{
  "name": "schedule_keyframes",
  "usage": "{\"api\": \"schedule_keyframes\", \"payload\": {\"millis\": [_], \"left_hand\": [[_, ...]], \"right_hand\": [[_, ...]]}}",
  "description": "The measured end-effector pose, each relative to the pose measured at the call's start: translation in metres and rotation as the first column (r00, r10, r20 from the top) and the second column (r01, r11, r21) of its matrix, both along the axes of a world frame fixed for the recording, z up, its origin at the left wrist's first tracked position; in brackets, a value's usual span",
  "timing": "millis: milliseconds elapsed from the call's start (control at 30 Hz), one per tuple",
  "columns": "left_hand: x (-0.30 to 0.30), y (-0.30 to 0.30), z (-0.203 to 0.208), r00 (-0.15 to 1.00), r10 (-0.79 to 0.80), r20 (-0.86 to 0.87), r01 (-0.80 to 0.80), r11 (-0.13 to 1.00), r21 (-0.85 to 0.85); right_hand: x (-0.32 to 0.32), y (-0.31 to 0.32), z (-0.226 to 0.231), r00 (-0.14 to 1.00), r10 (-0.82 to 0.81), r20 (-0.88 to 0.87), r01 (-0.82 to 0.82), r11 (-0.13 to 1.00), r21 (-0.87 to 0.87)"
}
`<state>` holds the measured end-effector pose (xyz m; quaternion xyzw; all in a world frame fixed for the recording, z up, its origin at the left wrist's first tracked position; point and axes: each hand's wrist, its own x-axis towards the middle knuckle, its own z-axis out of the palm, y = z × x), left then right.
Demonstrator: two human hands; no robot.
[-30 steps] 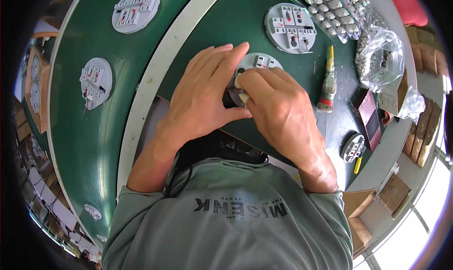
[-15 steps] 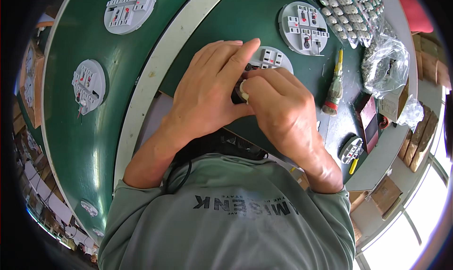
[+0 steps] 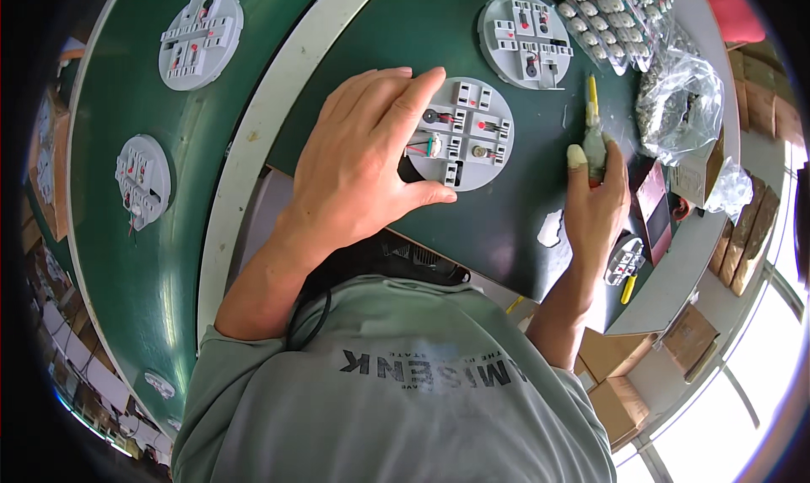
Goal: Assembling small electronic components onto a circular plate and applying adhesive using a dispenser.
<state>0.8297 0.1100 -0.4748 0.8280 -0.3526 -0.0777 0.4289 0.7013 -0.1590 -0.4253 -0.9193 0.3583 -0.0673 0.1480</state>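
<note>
A round light-grey plastic plate [image 3: 472,137] lies on the green bench in front of me, with raised white holders, small red and black parts and wires on it. My left hand [image 3: 363,145] rests at its left side, fingers stretched and thumb apart, spanning the rim; part of the plate is hidden under it. To the right, my right hand [image 3: 601,188] has thumb and fingers around a brush [image 3: 595,150] with a yellow-tipped handle and a cloudy wrapped body. Its bristle end is hidden by the hand. A pale yellow finger cover sits on the right thumb.
Another round plate [image 3: 525,43] lies farther off. Beside it are trays of small white parts [image 3: 603,15] and a clear plastic bag [image 3: 682,103]. On the left, past a pale rail [image 3: 257,133], a green surface bears several plates [image 3: 202,40]. A small yellow-handled tool [image 3: 629,291] lies right.
My right hand has left the plate and moved right to the brush, uncovering the plate's parts. The left hand stays at the plate's rim. The whole view has shifted slightly.
</note>
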Motion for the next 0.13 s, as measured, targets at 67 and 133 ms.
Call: {"api": "schedule_keyframes", "payload": {"millis": [67, 133], "left_hand": [[0.001, 0.002, -0.003, 1.000, -0.001, -0.003, 0.001, 1.000, 0.005], [0.003, 0.000, 0.000, 1.000, -0.002, -0.010, 0.002, 1.000, 0.006]], "right_hand": [[-0.013, -0.015, -0.011, 0.994, -0.049, -0.097, 0.061, 0.991, 0.116], [-0.034, -0.039, -0.016, 0.709, -0.564, 0.424, -0.029, 0.577, 0.816]]}}
